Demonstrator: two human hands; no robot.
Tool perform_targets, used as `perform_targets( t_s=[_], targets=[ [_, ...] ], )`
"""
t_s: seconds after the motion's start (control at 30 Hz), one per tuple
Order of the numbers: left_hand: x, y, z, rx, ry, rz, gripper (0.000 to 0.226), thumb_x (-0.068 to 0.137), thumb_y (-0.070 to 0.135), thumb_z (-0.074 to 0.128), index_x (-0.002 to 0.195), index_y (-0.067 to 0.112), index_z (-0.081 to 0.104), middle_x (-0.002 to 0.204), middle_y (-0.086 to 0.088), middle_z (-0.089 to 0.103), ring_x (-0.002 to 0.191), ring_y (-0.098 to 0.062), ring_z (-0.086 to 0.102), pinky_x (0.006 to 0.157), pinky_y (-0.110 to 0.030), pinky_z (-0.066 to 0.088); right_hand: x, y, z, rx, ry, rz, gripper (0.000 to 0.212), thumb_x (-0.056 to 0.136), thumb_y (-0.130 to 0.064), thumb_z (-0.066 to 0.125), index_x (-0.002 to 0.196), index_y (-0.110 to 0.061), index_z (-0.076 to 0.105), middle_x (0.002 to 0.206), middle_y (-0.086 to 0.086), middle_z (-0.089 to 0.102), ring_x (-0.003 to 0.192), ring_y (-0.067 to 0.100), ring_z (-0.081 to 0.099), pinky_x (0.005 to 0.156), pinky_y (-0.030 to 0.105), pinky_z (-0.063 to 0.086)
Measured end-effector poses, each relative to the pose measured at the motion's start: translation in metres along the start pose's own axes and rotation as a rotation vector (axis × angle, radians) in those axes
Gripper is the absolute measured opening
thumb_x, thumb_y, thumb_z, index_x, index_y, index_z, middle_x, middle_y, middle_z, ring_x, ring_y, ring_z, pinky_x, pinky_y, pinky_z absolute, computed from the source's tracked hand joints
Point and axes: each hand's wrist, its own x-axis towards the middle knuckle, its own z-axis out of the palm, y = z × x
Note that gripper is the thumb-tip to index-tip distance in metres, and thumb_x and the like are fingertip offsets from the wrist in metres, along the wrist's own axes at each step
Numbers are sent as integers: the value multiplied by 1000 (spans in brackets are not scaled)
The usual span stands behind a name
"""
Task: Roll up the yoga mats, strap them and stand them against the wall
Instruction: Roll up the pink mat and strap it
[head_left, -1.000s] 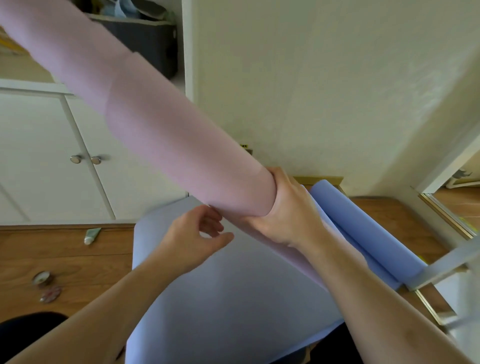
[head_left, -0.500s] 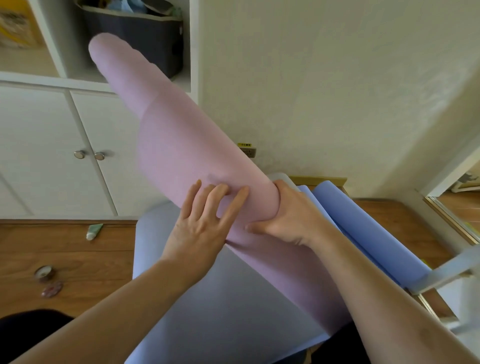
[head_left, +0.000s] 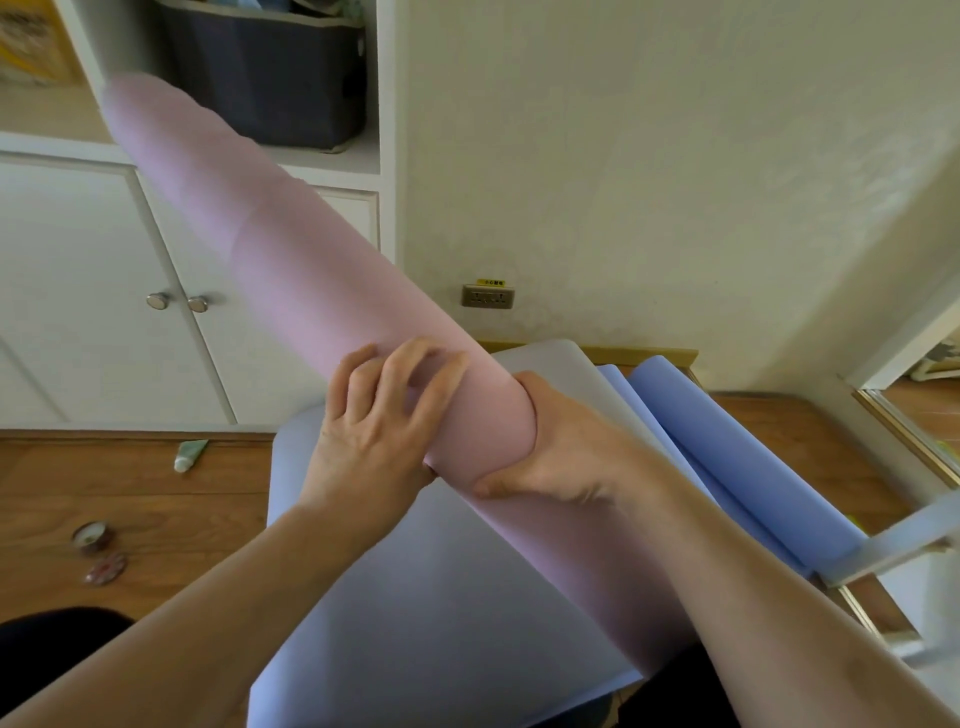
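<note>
Pink mat (head_left: 322, 270), rolled into a long tube, is held off the floor on a slant: its far end points up and left in front of the white cabinet (head_left: 78, 291), and its near end runs down to the right toward the person's lap. The right hand (head_left: 550, 452) wraps round the roll from the right, thumb under it, where an outer layer of the roll ends in a step; this grip holds the mat. The left hand (head_left: 379, 426) lies on top of the roll just left of the right hand, its fingers (head_left: 441, 379) bent and pressing into the pink surface, the grip narrow but not closed round the tube.

Under the roll a blue mat (head_left: 441, 597) lies flat on the wood floor (head_left: 135, 499), its far right part curled into a loose roll (head_left: 727, 457) near the wall (head_left: 649, 156). A socket (head_left: 488, 297) sits low on that wall. A dark bin (head_left: 270, 73) stands on the open shelf above the cabinet doors. On the floor to the left lie a small tube (head_left: 188, 456) and two tape rolls (head_left: 98, 551).
</note>
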Motion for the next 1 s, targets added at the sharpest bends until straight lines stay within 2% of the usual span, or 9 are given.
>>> perform_targets(
  t_s=[0.17, 0.33, 0.47, 0.53, 0.63, 0.73, 0.8, 0.93, 1.0],
  targets=[
    [2, 4, -3, -154, 98, -260, 118, 50, 12, 103, 149, 13, 39, 146, -12, 33, 118, -38, 41, 94, -50, 47, 5, -10, -4, 24, 177, -74, 88, 47, -72, 90, 122, -38, 61, 105, -17, 72, 94, 5, 70, 81, 38, 61],
    [13, 4, -11, -827, -23, -748, 94, 80, -8, 82, 144, 30, 27, 134, 5, 44, 106, -15, 65, 69, -20, 58, 4, -21, -1, 111, 276, -69, 90, 50, -68, 89, 128, -42, 53, 110, -20, 69, 98, 4, 68, 82, 37, 60],
    [19, -7, -9, -1513, -289, -916, 73, 80, 8, 80, 142, 22, 44, 132, 0, 68, 113, -15, 71, 95, -40, 60, 7, -40, 19, 175, 373, -80, 95, 58, -69, 88, 137, -46, 42, 117, -18, 68, 101, 4, 68, 79, 31, 60],
    [22, -16, -12, -1599, -232, -902, 86, 68, 24, 91, 143, 20, 50, 131, -1, 71, 115, -19, 72, 91, -42, 60, 6, -50, 32, 170, 359, -153, 96, 64, -67, 87, 143, -44, 37, 127, -16, 62, 108, 6, 66, 82, 30, 61],
    [27, -35, -23, -1577, -39, -939, 71, 69, 25, 91, 134, 12, 64, 121, -8, 77, 111, -27, 74, 88, -41, 61, 5, -57, 38, 272, 156, -226, 94, 79, -64, 77, 160, -39, 35, 151, -17, 49, 129, 0, 54, 103, 28, 52],
    [27, -52, -30, -1611, -45, -963, 61, 71, 26, 86, 127, 9, 70, 117, -8, 78, 109, -26, 75, 88, -36, 60, 13, -51, 22, 496, 442, -264, 36, 90, -41, 67, 123, -29, 73, 113, -17, 73, 104, 3, 67, 85, 23, 52],
    [26, -55, -34, -1631, -76, -970, 61, 72, 28, 84, 128, 10, 69, 118, -7, 78, 109, -26, 75, 90, -39, 59, 21, -40, 13, 587, 610, -178, 27, 87, -34, 71, 113, -28, 72, 100, -14, 70, 95, 7, 66, 76, 16, 47],
    [23, -60, -35, -1652, -45, -976, 62, 76, 29, 81, 133, 11, 67, 123, -8, 76, 113, -28, 74, 99, -44, 56, 26, -17, 15, 589, 5, 34, 71, 79, -60, 78, 143, -37, 57, 130, -8, 67, 119, 7, 64, 102, 28, 49],
    [23, -67, -35, -1642, -28, -966, 63, 76, 28, 82, 134, 12, 66, 124, -8, 76, 115, -28, 73, 101, -46, 55, 24, -16, 26, 544, -169, 72, 54, 93, -62, 69, 139, -36, 61, 126, -10, 73, 115, 9, 69, 102, 36, 53]
  ],
)
